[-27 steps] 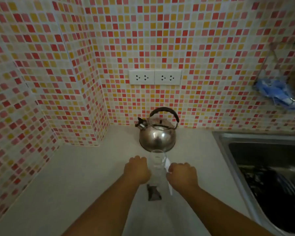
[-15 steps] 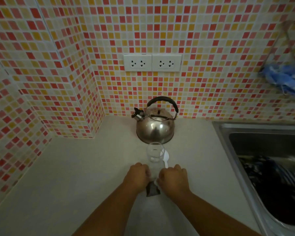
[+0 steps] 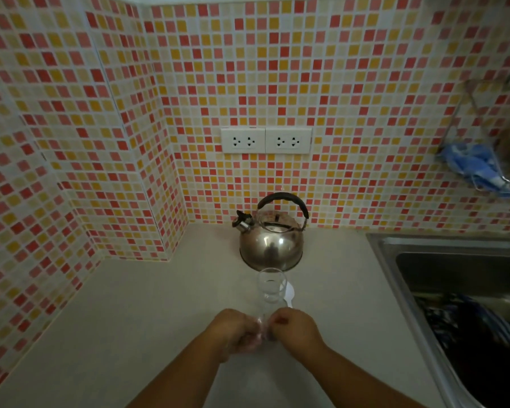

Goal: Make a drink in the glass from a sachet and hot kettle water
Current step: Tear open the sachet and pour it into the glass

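Pale countertop fills the lower half of the frame, and your two forearms come up from the bottom edge to meet at lower centre. Your left hand and right hand are curled in close together, knuckles nearly touching, fingers pinched on something small and blurred between them; it may be the sachet, but you cannot tell from this view. Just beyond your knuckles, at centre frame, the clear glass stands upright on the counter, with a white spoon lying just to its right. Behind the glass, close to it, sits the steel kettle with its black handle up and spout toward the left. At right, a steel sink holds dark dishes. Farther back, a double wall socket sits on the red and yellow mosaic tiles, and a wire rack with blue cloth hangs at upper right.
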